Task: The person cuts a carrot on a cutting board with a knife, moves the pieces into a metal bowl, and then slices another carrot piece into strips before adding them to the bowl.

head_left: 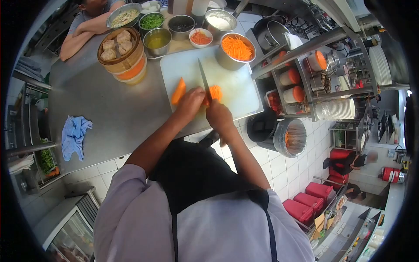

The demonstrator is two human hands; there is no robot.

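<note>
My right hand [219,117] is closed round the handle of a knife [203,75], whose blade points away from me over a white cutting board [240,89]. Just left of the blade, my left hand [192,103] has its fingers bent against a carrot piece, mostly hidden under them. Sliced carrot [215,92] lies against the right side of the blade. Another carrot piece [178,91] rests on the board to the left of my left hand. At the board's far right corner stands a metal bowl [232,63] full of shredded carrot [237,48].
Bowls of green slices [152,21], yellow liquid [157,40] and red strips [200,37] line the far side. A bamboo steamer [126,65] holds dumplings. A blue cloth [75,136] lies left. A person's forearms [83,37] rest at the far left. Shelves [305,87] stand right.
</note>
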